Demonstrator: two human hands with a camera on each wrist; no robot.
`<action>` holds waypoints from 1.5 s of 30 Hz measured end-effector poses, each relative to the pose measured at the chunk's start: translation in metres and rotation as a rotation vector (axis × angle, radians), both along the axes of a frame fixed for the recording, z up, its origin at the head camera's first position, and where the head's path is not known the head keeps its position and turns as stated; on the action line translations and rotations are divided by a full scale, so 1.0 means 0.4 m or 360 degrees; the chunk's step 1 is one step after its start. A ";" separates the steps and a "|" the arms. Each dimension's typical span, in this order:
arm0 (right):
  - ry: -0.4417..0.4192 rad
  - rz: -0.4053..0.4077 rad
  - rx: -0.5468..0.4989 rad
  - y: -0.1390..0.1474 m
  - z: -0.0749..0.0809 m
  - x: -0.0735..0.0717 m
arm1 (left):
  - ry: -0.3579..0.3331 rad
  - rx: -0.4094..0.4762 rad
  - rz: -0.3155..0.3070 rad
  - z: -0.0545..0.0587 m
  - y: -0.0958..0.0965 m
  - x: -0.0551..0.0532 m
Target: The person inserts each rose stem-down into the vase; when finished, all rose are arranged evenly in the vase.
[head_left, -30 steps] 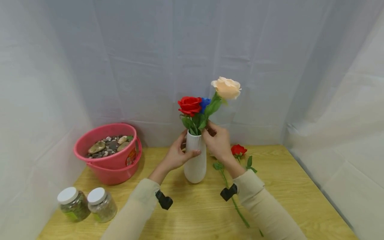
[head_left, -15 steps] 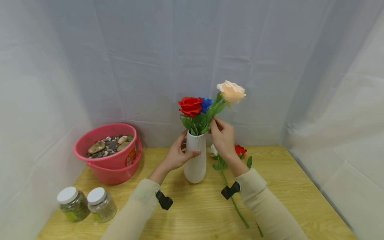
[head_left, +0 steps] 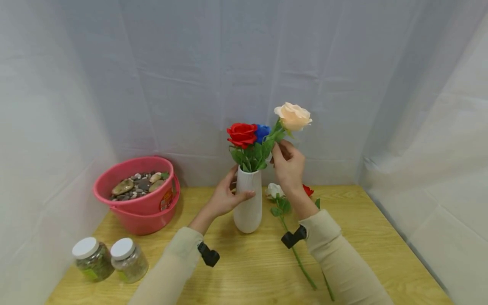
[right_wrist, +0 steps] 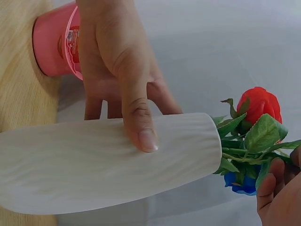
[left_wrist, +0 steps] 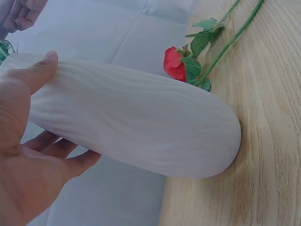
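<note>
A white ribbed vase (head_left: 248, 203) stands upright on the table, its upper part gripped by my left hand (head_left: 224, 195), thumb in front and fingers round the far side. In the vase are a red rose (head_left: 242, 135), a blue flower (head_left: 262, 133) behind it and a peach rose (head_left: 293, 116) that leans out to the right. My right hand (head_left: 289, 167) pinches the peach rose's stem among the leaves, above the rim. In the right wrist view, the fingertips of the right hand (right_wrist: 282, 193) are at the green stem and leaves just beyond the vase mouth.
A white rose (head_left: 274, 190) and another red rose (head_left: 308, 190) lie on the table (head_left: 366, 237) at right, partly behind the right arm. At left stand a pink bucket (head_left: 141, 220) of stones and two white-lidded jars (head_left: 93, 260) (head_left: 129, 260). Pale sheeting (head_left: 213, 84) surrounds the table.
My right hand has moved up and right, away from the vase rim along the peach rose's stem. The peach bloom has shifted slightly right and down. The left hand and vase have stayed put.
</note>
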State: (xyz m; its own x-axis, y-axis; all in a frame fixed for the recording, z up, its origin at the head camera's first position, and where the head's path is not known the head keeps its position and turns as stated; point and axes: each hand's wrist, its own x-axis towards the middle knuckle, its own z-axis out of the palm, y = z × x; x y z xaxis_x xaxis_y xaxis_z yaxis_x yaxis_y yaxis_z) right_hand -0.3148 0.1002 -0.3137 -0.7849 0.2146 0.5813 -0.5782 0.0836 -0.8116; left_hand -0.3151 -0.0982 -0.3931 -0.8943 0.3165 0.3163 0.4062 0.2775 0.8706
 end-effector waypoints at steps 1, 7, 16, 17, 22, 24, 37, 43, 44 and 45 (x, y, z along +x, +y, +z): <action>0.0008 -0.0009 0.0011 -0.001 0.001 0.001 | 0.0001 -0.0003 0.0000 0.000 -0.001 0.000; 0.0074 -0.0028 0.0151 -0.022 -0.012 0.000 | 0.0005 -0.0009 0.0000 0.000 -0.006 0.003; -0.0053 -0.0112 0.0422 -0.032 -0.050 -0.006 | 0.0022 -0.0003 -0.0012 0.003 -0.004 0.002; -0.0061 -0.0111 0.0431 -0.030 -0.051 -0.008 | 0.0022 -0.0002 -0.0013 0.002 -0.003 0.001; -0.0029 -0.0063 0.0416 -0.023 -0.051 -0.015 | 0.0009 -0.0013 -0.0005 0.003 -0.005 -0.002; -0.0013 -0.0039 0.0402 -0.019 -0.054 -0.017 | -0.0001 -0.0012 -0.0007 0.003 -0.006 -0.001; -0.0069 -0.0070 0.0576 -0.020 -0.083 -0.033 | -0.0017 0.0006 -0.0020 -0.003 -0.008 -0.003; -0.0254 -0.0004 0.0464 -0.018 -0.089 -0.031 | -0.0030 0.0004 -0.0025 -0.004 -0.007 -0.005; -0.0286 0.0007 0.0428 -0.018 -0.089 -0.031 | -0.0027 0.0006 -0.0031 -0.003 -0.006 -0.004; -0.0308 0.0015 0.0407 -0.018 -0.090 -0.031 | -0.0025 0.0008 -0.0033 -0.003 -0.006 -0.005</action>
State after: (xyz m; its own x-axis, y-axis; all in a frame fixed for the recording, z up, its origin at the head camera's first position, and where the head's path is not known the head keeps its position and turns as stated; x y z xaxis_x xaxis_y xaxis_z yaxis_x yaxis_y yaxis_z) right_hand -0.3273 0.0930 -0.3495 -0.8876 0.0729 0.4549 -0.4166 0.2942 -0.8602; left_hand -0.3170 -0.1008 -0.3944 -0.8924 0.3337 0.3036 0.3978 0.2647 0.8785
